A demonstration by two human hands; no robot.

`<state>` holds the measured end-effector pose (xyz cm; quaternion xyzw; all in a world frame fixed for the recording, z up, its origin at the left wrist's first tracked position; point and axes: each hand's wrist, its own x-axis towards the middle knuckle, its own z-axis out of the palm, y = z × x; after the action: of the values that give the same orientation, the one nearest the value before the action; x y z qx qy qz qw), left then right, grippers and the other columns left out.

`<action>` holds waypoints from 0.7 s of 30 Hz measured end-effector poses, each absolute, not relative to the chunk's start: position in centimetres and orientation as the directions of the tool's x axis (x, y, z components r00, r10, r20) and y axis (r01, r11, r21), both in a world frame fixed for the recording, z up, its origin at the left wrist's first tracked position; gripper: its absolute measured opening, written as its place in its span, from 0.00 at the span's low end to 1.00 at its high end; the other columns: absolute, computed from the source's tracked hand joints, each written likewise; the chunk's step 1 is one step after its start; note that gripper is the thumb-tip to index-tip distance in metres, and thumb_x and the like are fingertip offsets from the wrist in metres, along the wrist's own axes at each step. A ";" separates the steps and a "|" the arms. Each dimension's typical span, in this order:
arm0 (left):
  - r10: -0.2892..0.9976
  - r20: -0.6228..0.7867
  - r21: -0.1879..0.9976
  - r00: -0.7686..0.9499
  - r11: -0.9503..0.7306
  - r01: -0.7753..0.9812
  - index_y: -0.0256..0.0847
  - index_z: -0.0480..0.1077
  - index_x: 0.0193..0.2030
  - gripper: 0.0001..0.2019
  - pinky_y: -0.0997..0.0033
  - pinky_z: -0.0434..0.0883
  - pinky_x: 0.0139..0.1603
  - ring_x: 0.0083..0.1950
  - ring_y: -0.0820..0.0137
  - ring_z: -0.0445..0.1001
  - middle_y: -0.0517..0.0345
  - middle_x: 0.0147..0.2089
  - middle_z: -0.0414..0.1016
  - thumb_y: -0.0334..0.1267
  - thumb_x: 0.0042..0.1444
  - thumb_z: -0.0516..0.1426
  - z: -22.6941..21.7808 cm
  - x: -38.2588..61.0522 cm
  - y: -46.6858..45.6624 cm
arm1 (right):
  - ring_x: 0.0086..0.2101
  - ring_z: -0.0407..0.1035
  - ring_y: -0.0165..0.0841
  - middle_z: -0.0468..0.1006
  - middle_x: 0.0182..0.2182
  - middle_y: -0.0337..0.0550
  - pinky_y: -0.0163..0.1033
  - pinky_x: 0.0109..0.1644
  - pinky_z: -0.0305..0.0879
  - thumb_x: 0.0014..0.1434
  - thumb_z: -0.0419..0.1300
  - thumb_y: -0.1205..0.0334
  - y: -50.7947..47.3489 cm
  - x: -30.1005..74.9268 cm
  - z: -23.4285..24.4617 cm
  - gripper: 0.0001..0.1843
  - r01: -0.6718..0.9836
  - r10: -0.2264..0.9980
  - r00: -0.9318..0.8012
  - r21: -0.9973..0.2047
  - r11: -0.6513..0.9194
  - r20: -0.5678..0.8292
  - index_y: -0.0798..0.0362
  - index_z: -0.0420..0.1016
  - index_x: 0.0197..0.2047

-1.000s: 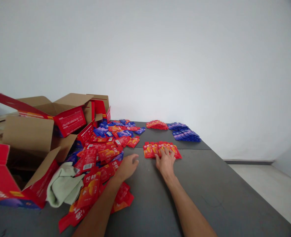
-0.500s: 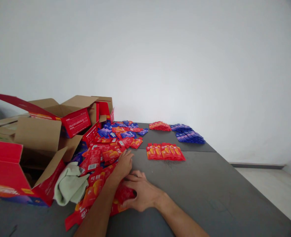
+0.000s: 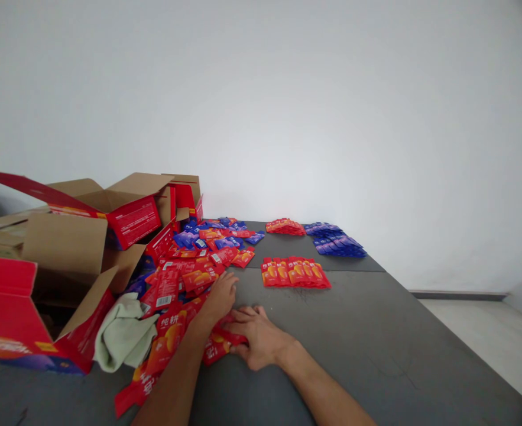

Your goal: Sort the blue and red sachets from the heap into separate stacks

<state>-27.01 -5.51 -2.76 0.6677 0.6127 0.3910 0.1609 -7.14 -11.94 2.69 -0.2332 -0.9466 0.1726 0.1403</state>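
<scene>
My left hand (image 3: 220, 294) lies along the right edge of a pile of red packets (image 3: 201, 277), fingers stretched forward and somewhat apart. Just nearer and to the right, my right hand (image 3: 261, 337) has its thumb and fingers closed on a red packet (image 3: 236, 339), partly hidden under them. Another red packet (image 3: 215, 349) with an orange print lies flat below it. More red packets (image 3: 167, 346) show to the left of my left forearm, beside a crumpled pale green cloth (image 3: 125, 332).
Open red cartons (image 3: 7, 307) stand at the left. Blue packets (image 3: 229, 242) mix into the pile's far end. On the grey table (image 3: 353, 331), a fanned row of red packets (image 3: 294, 272), another red stack (image 3: 285, 226) and blue stacks (image 3: 338, 244) lie toward the wall.
My right hand's thumb has drawn in toward its fingers, and the gap between them has closed over the red packet. My left hand has hardly moved.
</scene>
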 end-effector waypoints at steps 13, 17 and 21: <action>0.988 0.132 0.875 0.083 -0.155 0.459 0.45 0.80 0.44 0.24 0.62 0.66 0.61 0.54 0.59 0.75 0.53 0.50 0.81 0.24 0.39 0.56 0.1 -25.6 -7.8 | 0.48 0.71 0.36 0.79 0.50 0.42 0.39 0.55 0.63 0.55 0.60 0.65 -8.6 -4.3 2.0 0.22 0.393 0.628 -0.708 -0.559 0.730 0.322 0.45 0.75 0.54; 0.957 0.178 0.850 0.230 -0.268 0.454 0.48 0.80 0.42 0.23 0.67 0.70 0.53 0.48 0.60 0.77 0.57 0.45 0.82 0.25 0.41 0.56 1.2 -24.9 -8.4 | 0.38 0.75 0.34 0.82 0.40 0.40 0.37 0.46 0.68 0.62 0.56 0.57 -7.4 -4.3 0.9 0.14 0.339 0.798 -0.498 -0.772 0.538 0.338 0.48 0.78 0.48; 0.957 0.229 0.811 0.179 -0.289 0.509 0.45 0.79 0.40 0.13 0.69 0.70 0.45 0.41 0.63 0.77 0.56 0.39 0.82 0.34 0.52 0.55 2.3 -24.6 -8.5 | 0.29 0.71 0.33 0.80 0.30 0.42 0.35 0.33 0.66 0.59 0.60 0.45 -6.3 -4.5 0.0 0.20 0.232 0.907 -0.302 -0.901 0.368 0.293 0.53 0.79 0.40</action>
<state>-24.62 -8.50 2.35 0.7082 0.5176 0.3778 0.2963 -4.48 -6.34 -0.02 -0.4035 -0.7055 0.3914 0.4315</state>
